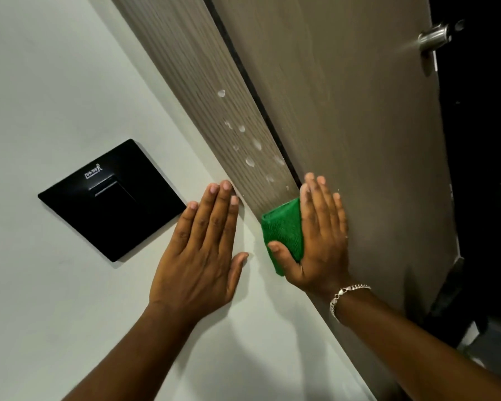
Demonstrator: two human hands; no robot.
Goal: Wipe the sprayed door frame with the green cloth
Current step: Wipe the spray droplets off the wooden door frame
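Green cloth mostly hidden under right hand.

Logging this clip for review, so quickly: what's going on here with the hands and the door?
A person is cleaning a door surround. The right hand presses a folded green microfibre cloth flat against the grey wood-grain door frame, just below a scatter of white spray droplets not yet wiped. The left hand lies open on the white wall, beside a black square switch plate.

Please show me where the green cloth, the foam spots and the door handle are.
green cloth point(284, 227), head view, middle of its folded face.
foam spots point(250, 161), head view, one blob on the frame.
door handle point(433, 38), head view, metal shaft.
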